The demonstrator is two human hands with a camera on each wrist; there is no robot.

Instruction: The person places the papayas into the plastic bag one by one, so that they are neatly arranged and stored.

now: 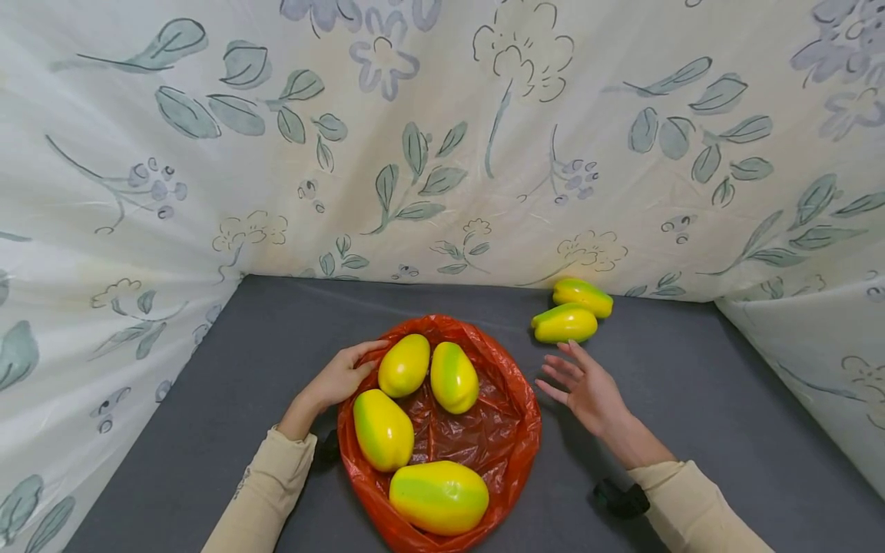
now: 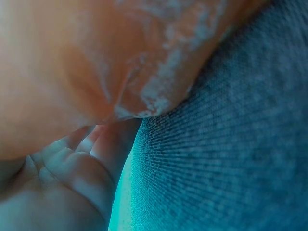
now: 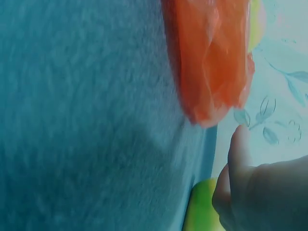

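A dark grey cloth surface (image 1: 228, 384) is shown, bounded at the far side, the left and the right by pale cloth walls (image 1: 429, 100) printed with grey-green leaves and violet flowers. On it, near the middle, an open red plastic bag (image 1: 508, 499) is set with its mouth facing up. Four yellow-green fruits are contained: the near fruit (image 1: 439, 498) is laid with its long axis running left to right; the left fruit (image 1: 383, 430) is slanted from far left to near right; the far-left fruit (image 1: 404, 365) is inclined from near left to far right; the far-right fruit (image 1: 454, 378) is pointed mainly near to far. Bare plastic is exposed at the right of the bag.

Beyond the bag, at the far right, two loose fruits (image 1: 565, 323) are placed together, both lying roughly left to right, the farther partly covered by the nearer. The right hand (image 1: 588, 392) is held near them, empty, its fingers spread; whether the nearer is touched cannot be told. The bag's far-left rim is touched by the left hand (image 1: 346, 374); whether the plastic is pinched cannot be told, the fingertips being partly hidden. Cream sleeves (image 1: 266, 491) are worn on both arms.
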